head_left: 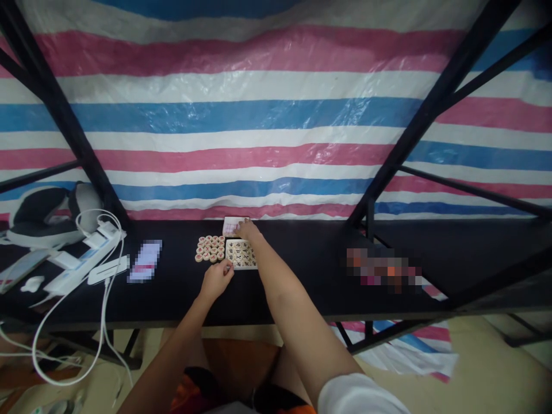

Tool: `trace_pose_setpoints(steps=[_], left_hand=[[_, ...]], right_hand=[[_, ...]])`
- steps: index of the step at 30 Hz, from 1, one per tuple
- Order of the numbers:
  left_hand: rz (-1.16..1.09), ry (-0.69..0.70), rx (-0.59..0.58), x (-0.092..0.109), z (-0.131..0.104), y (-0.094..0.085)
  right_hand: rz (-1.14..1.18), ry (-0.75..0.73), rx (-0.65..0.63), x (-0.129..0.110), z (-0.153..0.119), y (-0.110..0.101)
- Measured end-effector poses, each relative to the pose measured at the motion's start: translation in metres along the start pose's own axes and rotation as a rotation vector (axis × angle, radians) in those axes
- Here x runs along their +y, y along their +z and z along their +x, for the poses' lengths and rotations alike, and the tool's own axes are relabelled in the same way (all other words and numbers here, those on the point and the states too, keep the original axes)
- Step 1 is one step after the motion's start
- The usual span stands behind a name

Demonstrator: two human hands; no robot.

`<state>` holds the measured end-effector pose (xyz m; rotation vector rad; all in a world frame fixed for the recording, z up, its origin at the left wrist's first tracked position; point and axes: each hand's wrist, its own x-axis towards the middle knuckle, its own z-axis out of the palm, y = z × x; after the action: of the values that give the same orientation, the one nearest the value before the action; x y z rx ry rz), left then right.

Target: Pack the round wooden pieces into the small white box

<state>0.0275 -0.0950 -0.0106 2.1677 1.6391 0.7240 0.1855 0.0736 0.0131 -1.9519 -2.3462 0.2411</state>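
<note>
A white box [241,267] on the black table holds rows of round xiangqi pieces [240,251] with dark characters. Just left of it, xiangqi pieces [210,248] with red characters stand grouped in rows on the tabletop. My left hand [218,279] is at the box's near left corner, fingers pinched together on its edge. Behind the box lies a small white lid or box [231,225] with a pinkish pattern. My right hand [249,229] reaches over its right side, fingers curled downward; what they hold is hidden. My right forearm covers the right end of the box of pieces.
To the left are a blurred phone [145,261], a power strip [84,264] with white cables and a grey neck pillow [52,215]. Black metal bars [390,152] rise at both sides before a striped plastic sheet [259,115]. A pixelated item [382,269] lies right.
</note>
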Motion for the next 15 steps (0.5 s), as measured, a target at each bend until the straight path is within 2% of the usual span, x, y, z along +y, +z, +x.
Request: trace_pose_setpoints(steps=[5,12,15], left_hand=[[-0.008,-0.022,-0.013,-0.001,0.001,0.0],[-0.011,-0.02,-0.028,0.001,0.002,-0.001],[0.001,-0.04,-0.039,0.001,0.002,-0.001]], right_hand=[[-0.033,-0.003,0.073,-0.001,0.012,0.005],[0.019,0.055,-0.079,-0.011,0.03,0.008],[0.042,0.1,-0.089,-0.014,0.034,0.005]])
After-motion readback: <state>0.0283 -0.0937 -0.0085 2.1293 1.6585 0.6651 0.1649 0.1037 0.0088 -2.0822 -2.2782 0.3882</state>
